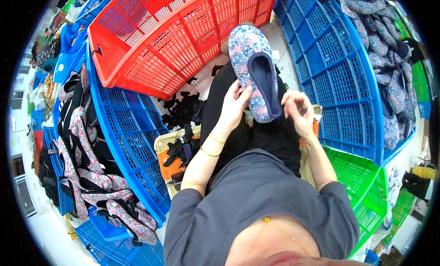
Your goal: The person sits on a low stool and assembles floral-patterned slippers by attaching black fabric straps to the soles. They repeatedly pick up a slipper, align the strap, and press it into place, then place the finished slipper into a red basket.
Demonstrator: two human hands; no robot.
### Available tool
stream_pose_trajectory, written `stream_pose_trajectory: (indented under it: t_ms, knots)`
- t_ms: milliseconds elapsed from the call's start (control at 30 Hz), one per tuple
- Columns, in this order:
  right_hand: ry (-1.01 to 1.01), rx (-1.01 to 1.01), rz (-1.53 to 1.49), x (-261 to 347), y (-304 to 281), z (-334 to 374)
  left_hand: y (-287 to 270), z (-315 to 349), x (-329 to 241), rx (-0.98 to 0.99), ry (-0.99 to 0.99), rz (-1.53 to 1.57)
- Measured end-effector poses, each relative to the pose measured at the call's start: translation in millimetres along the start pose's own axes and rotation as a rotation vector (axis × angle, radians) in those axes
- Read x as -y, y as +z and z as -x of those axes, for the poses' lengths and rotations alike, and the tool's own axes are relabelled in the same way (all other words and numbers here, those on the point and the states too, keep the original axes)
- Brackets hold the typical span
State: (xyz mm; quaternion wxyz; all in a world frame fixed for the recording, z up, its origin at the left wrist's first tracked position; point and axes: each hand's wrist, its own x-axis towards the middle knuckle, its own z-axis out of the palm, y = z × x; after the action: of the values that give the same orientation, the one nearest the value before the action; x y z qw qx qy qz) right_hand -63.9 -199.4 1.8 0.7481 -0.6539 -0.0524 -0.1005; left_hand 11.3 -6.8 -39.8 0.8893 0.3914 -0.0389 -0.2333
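A floral slipper (248, 48) in blue, white and pink, with a dark navy lining, is held up above my lap, toe pointing away from me. Gripping its left side near the heel is my left hand (235, 105), thumb on the upper near the opening. My right hand (298, 111) is just right of the heel, fingers curled in a pinch. Whatever those fingertips hold, if anything, is too small to tell.
A red crate (183, 39) stands ahead. Blue crates flank me: the left one (133, 133) beside pink floral shoes (98, 183), the right one (332, 82) beside blue floral slippers (396, 89). Black scraps (181, 110) lie on the floor. A green crate (355, 174) sits at lower right.
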Motion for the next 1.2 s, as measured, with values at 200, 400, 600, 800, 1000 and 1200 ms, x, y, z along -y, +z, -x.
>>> stream_pose_trajectory:
  t_ms: [200, 400, 600, 800, 1000, 1200]
  knots:
    - [0.163, -0.127, 0.074, -15.8, 9.9, -33.6, 10.4, 1.8, -11.7, -0.094, 0.185, -0.257]
    - [0.311, -0.168, -0.308, -64.4, 4.2, -48.9, 16.7, 18.4, -39.0, 0.13, 0.517, -1.06]
    - [0.37, 0.333, -0.444, -93.2, 25.0, -22.2, 25.5, 13.6, -48.3, 0.195, -0.08, -0.405]
    - [0.672, 0.304, -0.302, -62.4, 24.7, -2.3, 16.2, 21.4, -19.7, -0.055, -0.076, -0.233]
    - [0.432, 0.102, 0.154, -13.8, -14.2, -10.0, -2.9, 21.9, -34.0, -0.04, 0.168, -0.158]
    - [0.133, -0.042, 0.036, 21.2, 15.2, -17.3, -12.4, 24.0, -19.5, 0.034, 0.11, -0.08]
